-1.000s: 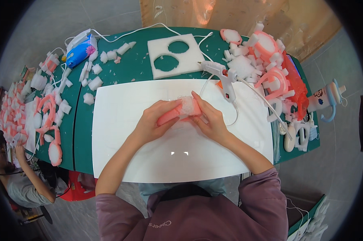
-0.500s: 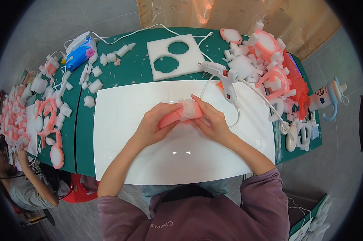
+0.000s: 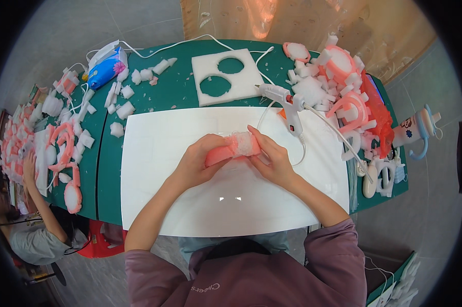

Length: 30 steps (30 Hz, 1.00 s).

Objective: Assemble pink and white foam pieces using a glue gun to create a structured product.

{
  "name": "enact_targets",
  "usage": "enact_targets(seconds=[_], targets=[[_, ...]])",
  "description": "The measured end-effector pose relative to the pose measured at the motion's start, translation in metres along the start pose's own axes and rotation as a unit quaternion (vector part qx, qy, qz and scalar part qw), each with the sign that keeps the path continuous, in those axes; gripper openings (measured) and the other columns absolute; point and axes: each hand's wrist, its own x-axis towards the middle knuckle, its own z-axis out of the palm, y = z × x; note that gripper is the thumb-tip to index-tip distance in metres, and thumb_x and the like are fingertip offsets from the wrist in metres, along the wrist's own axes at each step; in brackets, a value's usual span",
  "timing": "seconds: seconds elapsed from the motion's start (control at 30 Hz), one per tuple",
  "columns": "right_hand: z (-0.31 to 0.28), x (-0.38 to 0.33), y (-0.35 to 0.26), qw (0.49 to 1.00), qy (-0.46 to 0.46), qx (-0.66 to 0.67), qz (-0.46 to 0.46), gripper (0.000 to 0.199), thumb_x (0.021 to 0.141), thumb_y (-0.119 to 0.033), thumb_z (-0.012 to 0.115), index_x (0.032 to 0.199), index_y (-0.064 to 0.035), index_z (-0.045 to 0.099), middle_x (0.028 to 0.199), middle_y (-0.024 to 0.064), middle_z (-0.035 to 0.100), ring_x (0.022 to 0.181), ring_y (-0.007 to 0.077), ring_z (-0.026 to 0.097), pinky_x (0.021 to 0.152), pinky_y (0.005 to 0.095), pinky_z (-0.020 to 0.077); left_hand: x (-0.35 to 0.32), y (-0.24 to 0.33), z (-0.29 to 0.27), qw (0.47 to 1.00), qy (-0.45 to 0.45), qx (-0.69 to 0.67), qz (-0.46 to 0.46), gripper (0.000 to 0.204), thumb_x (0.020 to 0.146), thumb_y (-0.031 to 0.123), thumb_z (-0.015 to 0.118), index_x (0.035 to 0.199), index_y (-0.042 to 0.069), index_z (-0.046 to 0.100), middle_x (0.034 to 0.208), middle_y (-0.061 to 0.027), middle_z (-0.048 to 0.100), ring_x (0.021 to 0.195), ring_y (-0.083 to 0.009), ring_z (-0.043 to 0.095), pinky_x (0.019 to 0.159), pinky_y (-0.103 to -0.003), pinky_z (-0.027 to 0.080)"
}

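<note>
Both hands pinching pink-and-white foam piece (image 3: pixel 234 147): left hand (image 3: pixel 197 165), right hand (image 3: pixel 272 158). Since a second ago barely shifted, still pressing. Glue gun (image 3: pixel 287 102) idle just beyond foam.

1. Pink-and-white piece (image 3: pixel 234 147) – soft foam, matt, fuzzy white end;
2. White board (image 3: pixel 231 199) – smooth, glossy, light glints;
3. Green table (image 3: pixel 179 92) – matt mat;
4. Glue gun (image 3: pixel 287 102) – smooth white plastic.

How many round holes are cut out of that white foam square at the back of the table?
2. One hole is near the far right corner of the foam square; the other hole is closer to the person, toward its left side. Neither is covered.
</note>
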Motion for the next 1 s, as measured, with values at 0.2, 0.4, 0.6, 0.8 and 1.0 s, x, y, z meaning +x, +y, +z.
enact_targets(seconds=[0.2,0.4,0.6,0.8,1.0], targets=[[0.000,0.000,-0.001,1.000,-0.001,0.001,0.001,0.064,0.065,0.006,0.060,0.125,-0.0032,0.039,0.107,0.0160,0.053,0.093,0.0292,0.054,0.080,0.0322,0.0439,-0.001,-0.006,0.002,0.999,0.020,-0.007,0.049,0.046,0.067,0.000,0.067,0.106,0.008,0.043,0.091,-0.0123,0.056,0.080,-0.0290,0.057,0.067,-0.034,0.047],[0.000,-0.001,0.001,1.000,-0.004,-0.004,0.002,0.063,0.066,0.006,0.059,0.125,-0.0030,0.038,0.109,0.0162,0.052,0.095,0.0297,0.053,0.080,0.0324,0.0440,0.000,-0.006,0.002,0.998,0.006,0.010,0.067,0.050,0.067,-0.001,0.068,0.108,0.010,0.042,0.092,-0.0125,0.056,0.080,-0.0292,0.057,0.066,-0.034,0.048],[0.000,0.000,0.001,1.000,-0.003,0.002,0.007,0.063,0.066,0.006,0.059,0.125,-0.0028,0.038,0.109,0.0165,0.053,0.095,0.0295,0.054,0.081,0.0325,0.0439,0.000,-0.002,0.001,0.999,0.017,0.013,0.047,0.050,0.067,-0.001,0.068,0.108,0.010,0.041,0.090,-0.0124,0.057,0.078,-0.0293,0.057,0.064,-0.034,0.048],[-0.001,-0.001,0.000,1.000,0.004,-0.003,0.004,0.063,0.066,0.006,0.059,0.124,-0.0026,0.039,0.107,0.0162,0.053,0.094,0.0293,0.054,0.080,0.0323,0.0438,0.005,0.010,-0.003,1.000,0.007,0.027,-0.004,0.034,0.066,0.001,0.067,0.096,0.007,0.052,0.083,-0.0115,0.057,0.073,-0.0277,0.057,0.062,-0.031,0.047],[0.000,0.000,-0.001,1.000,-0.003,-0.003,-0.009,0.062,0.066,0.006,0.060,0.124,-0.0025,0.039,0.105,0.0159,0.054,0.093,0.0292,0.054,0.080,0.0319,0.0437,0.008,0.022,-0.008,0.995,-0.010,0.039,-0.090,0.023,0.065,-0.001,0.065,0.085,0.003,0.055,0.079,-0.0108,0.058,0.071,-0.0240,0.059,0.063,-0.028,0.046]])
